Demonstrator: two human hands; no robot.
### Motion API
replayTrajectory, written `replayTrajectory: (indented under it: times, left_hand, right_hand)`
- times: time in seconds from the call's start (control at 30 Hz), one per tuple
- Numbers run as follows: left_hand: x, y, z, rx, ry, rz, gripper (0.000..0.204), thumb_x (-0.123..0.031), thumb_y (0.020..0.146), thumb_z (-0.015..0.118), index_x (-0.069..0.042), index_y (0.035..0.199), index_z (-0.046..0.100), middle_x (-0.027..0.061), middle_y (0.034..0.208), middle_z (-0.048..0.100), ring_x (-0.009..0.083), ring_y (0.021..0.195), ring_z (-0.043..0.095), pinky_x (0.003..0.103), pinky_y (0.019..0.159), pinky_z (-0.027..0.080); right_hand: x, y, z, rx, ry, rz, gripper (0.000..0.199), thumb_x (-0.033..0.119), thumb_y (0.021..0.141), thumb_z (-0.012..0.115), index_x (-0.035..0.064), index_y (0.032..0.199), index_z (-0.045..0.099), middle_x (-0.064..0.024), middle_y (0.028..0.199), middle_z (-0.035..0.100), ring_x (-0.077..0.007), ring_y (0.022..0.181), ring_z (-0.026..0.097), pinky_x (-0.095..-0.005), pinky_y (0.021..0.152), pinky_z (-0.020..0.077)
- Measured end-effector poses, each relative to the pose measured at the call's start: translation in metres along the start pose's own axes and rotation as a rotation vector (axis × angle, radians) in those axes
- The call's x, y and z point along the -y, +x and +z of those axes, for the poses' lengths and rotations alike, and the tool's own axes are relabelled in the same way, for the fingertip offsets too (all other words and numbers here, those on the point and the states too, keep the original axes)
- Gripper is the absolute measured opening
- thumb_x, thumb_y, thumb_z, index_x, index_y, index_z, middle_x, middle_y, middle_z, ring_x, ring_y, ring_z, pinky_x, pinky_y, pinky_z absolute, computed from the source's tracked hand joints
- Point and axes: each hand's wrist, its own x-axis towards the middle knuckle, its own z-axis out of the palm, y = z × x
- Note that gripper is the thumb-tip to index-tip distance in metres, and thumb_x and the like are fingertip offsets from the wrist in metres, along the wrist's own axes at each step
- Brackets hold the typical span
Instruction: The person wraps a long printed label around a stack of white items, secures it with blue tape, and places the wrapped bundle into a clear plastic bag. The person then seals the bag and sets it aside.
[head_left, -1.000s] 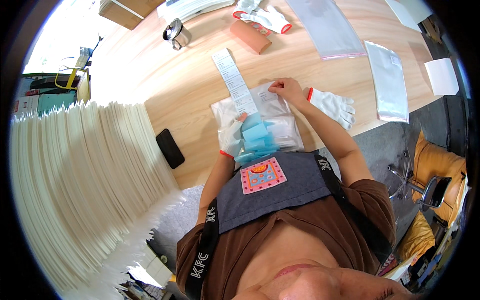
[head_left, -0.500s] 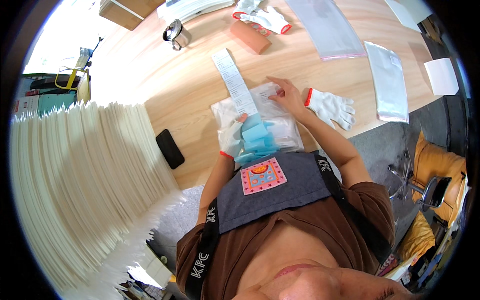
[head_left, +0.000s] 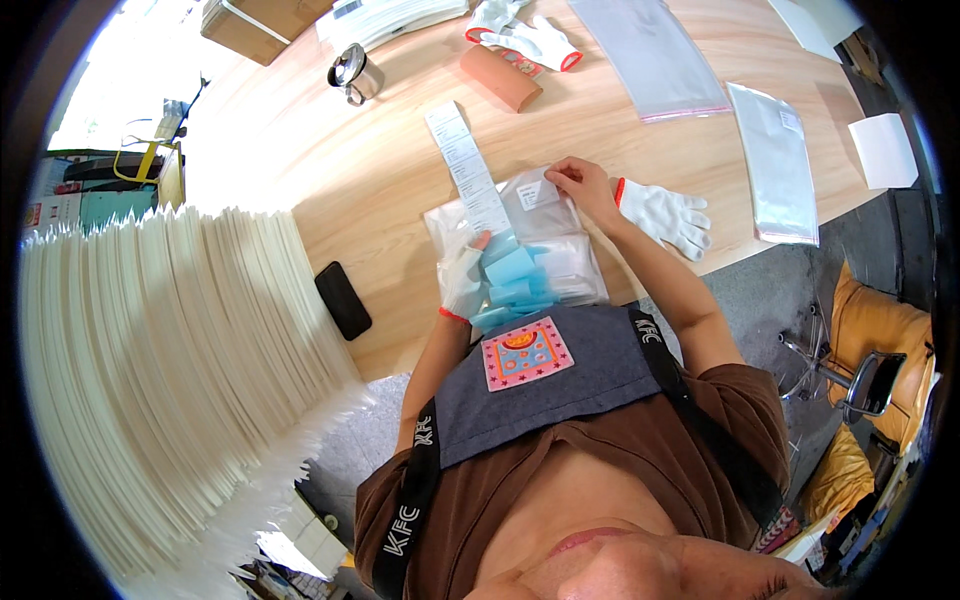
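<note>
My left hand [head_left: 462, 282], in a white fingerless-tipped glove with a red cuff, holds a strip of white printed labels [head_left: 468, 170], its bare thumb on top. The strip's far end lies on the table, and blue backing paper [head_left: 512, 265] curls in loops toward my apron. Beneath are flat clear plastic bags [head_left: 575, 272] in a stack. A white label [head_left: 540, 196] sits on the top bag. At that bag's far right corner, beside the label, the bare fingers of my right hand [head_left: 587, 190] are pinched together on the plastic.
A white glove [head_left: 665, 217] lies right of my right hand. A black phone [head_left: 342, 300] and a tall stack of white packets [head_left: 180, 370] stand at left. Farther back are a metal cup [head_left: 355, 75], a brown roll [head_left: 502, 79], more gloves [head_left: 530, 42] and plastic bags [head_left: 655, 60].
My right hand has drawn back from lying over the label to pinching near the bag's corner, uncovering the label. My left hand stays on the label strip.
</note>
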Motion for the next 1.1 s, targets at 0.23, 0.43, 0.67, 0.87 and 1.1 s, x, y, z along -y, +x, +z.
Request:
replayTrajectory:
  times: [0.23,0.43,0.67,0.87,1.1]
  left_hand:
    - [-0.061,-0.045,0.056,0.075,-0.174,0.082,0.033,-0.014,0.092,0.056,0.004,0.120,0.050,0.0106,0.106,0.061,0.0205,0.091,0.063,0.034,0.077,0.054]
    - [-0.012,-0.008,0.029,0.064,-0.027,0.158,0.040,-0.011,0.088,0.061,0.004,0.123,0.050,0.0099,0.110,0.062,0.0182,0.096,0.061,0.031,0.081,0.051]
    - [-0.015,-0.011,0.028,0.091,0.169,0.022,0.034,-0.013,0.085,0.064,0.001,0.115,0.058,0.0077,0.106,0.063,0.0147,0.093,0.060,0.027,0.082,0.048]
    - [-0.013,-0.007,0.027,0.006,-0.095,-0.052,0.031,-0.017,0.087,0.062,0.000,0.112,0.059,0.0073,0.103,0.064,0.0152,0.086,0.062,0.027,0.073,0.050]
    - [0.006,0.006,0.001,-0.114,0.051,-0.021,0.030,-0.017,0.088,0.060,0.000,0.112,0.058,0.0096,0.101,0.064,0.0185,0.087,0.063,0.029,0.075,0.053]
  right_hand:
    - [0.051,-0.071,0.001,0.543,-0.183,-0.307,0.011,0.013,0.085,0.064,0.0032,0.087,0.068,-0.0045,0.082,0.067,-0.0122,0.074,0.061,-0.0261,0.068,0.0475]
    - [0.035,-0.067,-0.007,0.742,-0.415,-0.011,0.022,0.025,0.087,0.059,0.0052,0.090,0.068,-0.0050,0.070,0.063,-0.0139,0.065,0.059,-0.0280,0.063,0.0475]
    - [0.042,-0.048,0.038,0.118,-0.114,-0.178,0.019,0.018,0.080,0.069,0.0044,0.095,0.068,-0.0053,0.080,0.065,-0.0149,0.072,0.060,-0.0268,0.067,0.0488]
    - [0.036,-0.053,0.053,0.192,-0.397,-0.436,0.016,0.013,0.073,0.072,0.0085,0.088,0.069,-0.0053,0.080,0.062,-0.0204,0.076,0.060,-0.0304,0.065,0.0496]
    - [0.040,-0.069,0.053,0.133,-0.612,-0.758,0.015,0.011,0.071,0.074,0.0119,0.085,0.070,-0.0016,0.079,0.061,-0.0169,0.071,0.058,-0.0290,0.063,0.0483]
